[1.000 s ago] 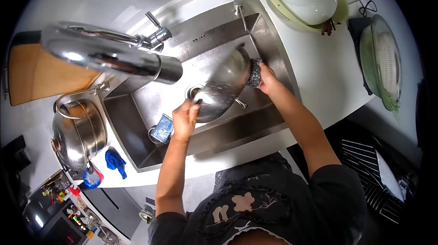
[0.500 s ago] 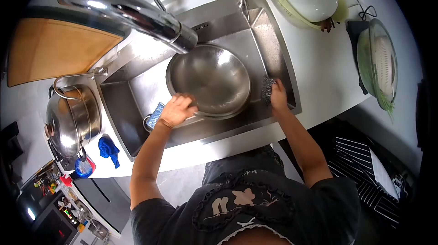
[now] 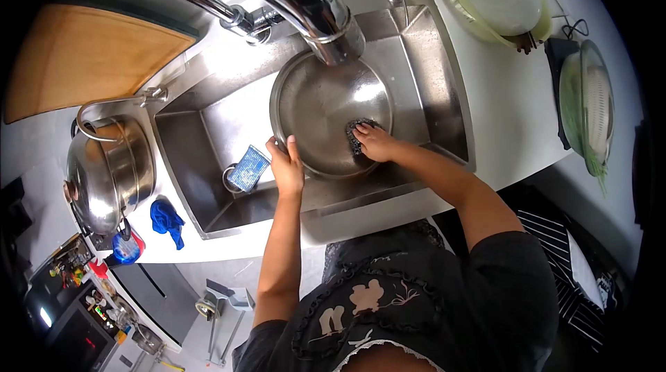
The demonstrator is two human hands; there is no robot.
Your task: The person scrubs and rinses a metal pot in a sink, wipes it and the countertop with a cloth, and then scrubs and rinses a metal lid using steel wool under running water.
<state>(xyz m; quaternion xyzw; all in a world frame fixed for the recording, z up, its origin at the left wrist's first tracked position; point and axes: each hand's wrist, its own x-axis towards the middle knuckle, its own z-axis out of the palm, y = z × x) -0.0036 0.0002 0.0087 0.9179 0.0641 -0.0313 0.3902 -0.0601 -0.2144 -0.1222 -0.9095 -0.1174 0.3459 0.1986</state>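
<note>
A wide steel bowl (image 3: 322, 98) sits in the sink (image 3: 433, 60), partly covered from view by the faucet (image 3: 333, 36). My left hand (image 3: 286, 164) grips its near-left rim, thumb and fingers closed on the edge. Inside the bowl, at its lower right, my right hand (image 3: 373, 142) presses a dark steel wool scrubber (image 3: 355, 137) against the metal. A blue-and-white sponge (image 3: 249, 169) lies on the sink floor left of the bowl, over part of the drain ring.
A lidded steel pot (image 3: 111, 174) and a blue cloth (image 3: 166, 223) stand left of the sink. A wooden board (image 3: 97, 56) leans behind. On the right counter are a yellow-green basket (image 3: 454, 4) with a white bowl and a glass bowl (image 3: 590, 105) with greens.
My right hand has brought the scrubber from the sink's right side into the bowl. My left hand has shifted right and taken hold of the rim. The camera view has shifted.
</note>
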